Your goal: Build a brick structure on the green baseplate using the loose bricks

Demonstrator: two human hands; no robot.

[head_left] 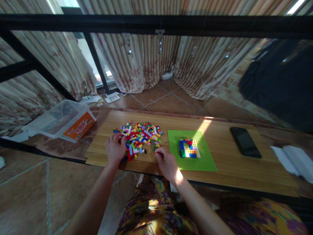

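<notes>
A loose heap of small multicoloured toy bricks [146,133] lies on the wooden tabletop. My left hand [115,147] rests at the heap's left edge, with bent fingers slightly apart among the bricks; nothing is visibly gripped. Just right of the heap, my right hand [166,162] is closed in a pinch. A hint of red shows at its fingertips, but what they hold is too small to make out. Beside that hand lies a green baseplate [174,140], bearing a low multicoloured brick build [188,149] with an uneven top, partly in bright sunlight.
A clear plastic bin [65,114] with an orange label stands left of the tabletop [227,176]. On the right lie a black phone [245,142] and folded white paper [294,161]. A dark rail [156,25] crosses before striped curtains [144,62].
</notes>
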